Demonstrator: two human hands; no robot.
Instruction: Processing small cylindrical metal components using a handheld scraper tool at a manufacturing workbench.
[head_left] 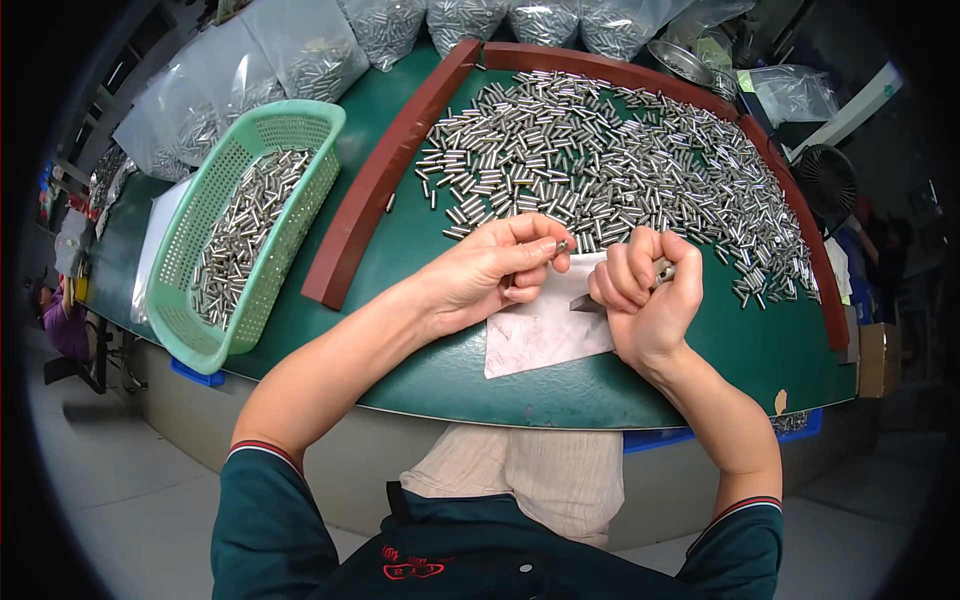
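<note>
My left hand [490, 268] is closed in a pinch, with a small metal pin [562, 246] between thumb and forefinger. To its right, my right hand [650, 305] is wrapped round the handle of a knife-like tool. The tool's flat grey blade [588, 303] juts out toward the left hand, apart from the pin; most of the handle is hidden by the fingers. Under both hands lies a smudged white sheet [535, 348], cloth or paper. Just beyond them spreads a wide heap of shiny metal pins [610, 160] on the green tabletop [420, 385].
Red-brown wooden rails [390, 175] border the heap. At the left a green plastic basket [168, 300] holds more pins. Clear bags of pins [315, 62] line the back edge. A black fan [826, 178] and a cardboard box [878, 360] are at the right. A person [66, 322] sits far left.
</note>
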